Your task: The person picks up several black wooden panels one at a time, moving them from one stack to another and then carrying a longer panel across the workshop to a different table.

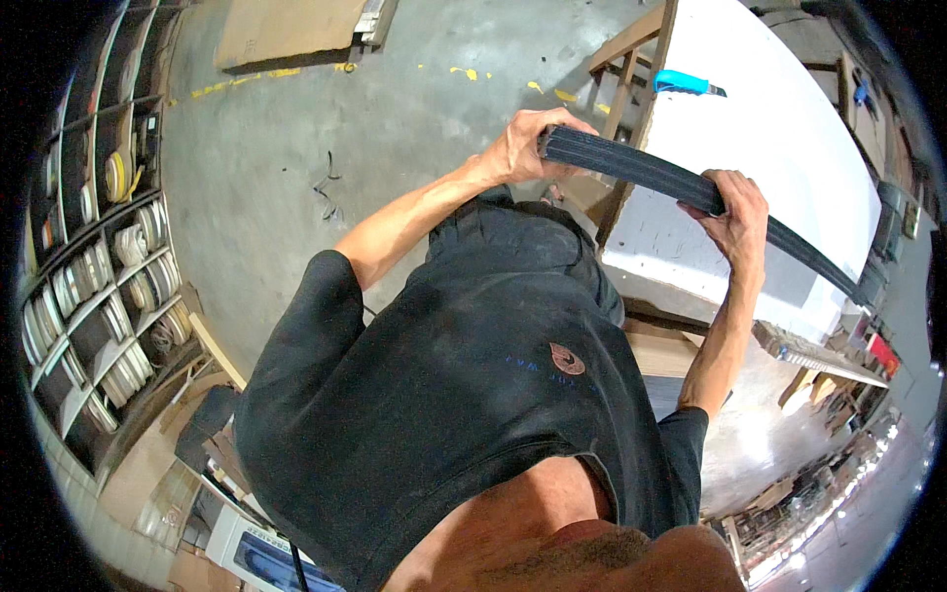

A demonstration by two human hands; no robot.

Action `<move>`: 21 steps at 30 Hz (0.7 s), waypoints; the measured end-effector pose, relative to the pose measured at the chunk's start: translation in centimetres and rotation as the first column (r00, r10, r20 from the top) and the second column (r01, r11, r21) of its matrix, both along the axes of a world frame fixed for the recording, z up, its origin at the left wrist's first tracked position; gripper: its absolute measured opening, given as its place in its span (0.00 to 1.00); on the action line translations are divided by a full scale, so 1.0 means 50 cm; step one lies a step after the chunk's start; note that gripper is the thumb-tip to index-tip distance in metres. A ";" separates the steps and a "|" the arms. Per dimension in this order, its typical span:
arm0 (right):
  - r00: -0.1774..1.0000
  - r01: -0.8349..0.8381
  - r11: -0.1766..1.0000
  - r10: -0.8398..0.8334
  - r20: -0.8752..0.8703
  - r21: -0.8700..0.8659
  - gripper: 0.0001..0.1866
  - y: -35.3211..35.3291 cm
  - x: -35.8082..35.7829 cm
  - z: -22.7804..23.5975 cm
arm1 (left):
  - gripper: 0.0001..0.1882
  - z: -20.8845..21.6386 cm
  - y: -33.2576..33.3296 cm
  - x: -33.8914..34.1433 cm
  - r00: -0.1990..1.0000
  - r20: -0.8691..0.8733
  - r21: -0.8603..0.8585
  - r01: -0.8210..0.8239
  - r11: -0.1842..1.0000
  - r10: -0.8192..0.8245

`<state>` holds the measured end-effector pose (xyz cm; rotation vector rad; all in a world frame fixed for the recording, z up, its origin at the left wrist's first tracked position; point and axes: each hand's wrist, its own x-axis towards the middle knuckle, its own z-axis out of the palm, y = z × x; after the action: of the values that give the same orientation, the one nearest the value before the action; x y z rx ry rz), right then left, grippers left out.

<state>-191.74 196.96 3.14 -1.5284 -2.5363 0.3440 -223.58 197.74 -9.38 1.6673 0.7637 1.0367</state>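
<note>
A long bundle of dark, ribbed strips [631, 168] stretches from in front of my body out over the white tabletop [779, 109] to the right. My left hand [528, 146] is closed around its near end, beside the table's edge. Farther along, my right hand [735, 217] grips the bundle with the fingers wrapped over it. Beyond my right hand the bundle runs on, narrowing toward the far right of the table. A bright blue utility knife [681, 82] lies on the tabletop beyond the bundle, near the table's left edge, with its dark blade pointing right.
Shelves [94, 232] with rolls of banding stand along the left. A flat brown board [286, 35] lies on the grey floor at the top, and a thin dark curled scrap [327, 187] lies on the floor. Wooden legs [623, 94] support the table.
</note>
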 end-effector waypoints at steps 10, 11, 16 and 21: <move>1.000 0.012 1.000 -0.011 -0.023 0.009 0.24 -0.002 0.004 0.000 | 0.25 0.005 0.003 0.002 1.000 -0.005 -0.048 0.024 0.999 -0.024; 1.000 0.028 1.000 -0.027 -0.015 0.007 0.24 -0.002 0.003 0.002 | 0.25 0.003 0.007 0.003 1.000 -0.003 -0.021 0.027 0.999 -0.027; 0.999 0.046 0.999 -0.046 0.025 -0.003 0.24 0.000 -0.015 0.004 | 0.25 -0.001 0.006 -0.012 0.999 -0.019 0.009 0.043 0.999 -0.043; 0.994 0.099 0.995 -0.100 0.039 0.028 0.23 -0.024 -0.015 0.001 | 0.27 0.008 0.018 -0.010 0.998 -0.034 0.088 0.064 0.994 -0.061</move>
<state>-192.49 195.76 3.21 -1.6602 -2.4727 0.2682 -224.07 198.64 -8.98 1.7761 0.6896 1.0158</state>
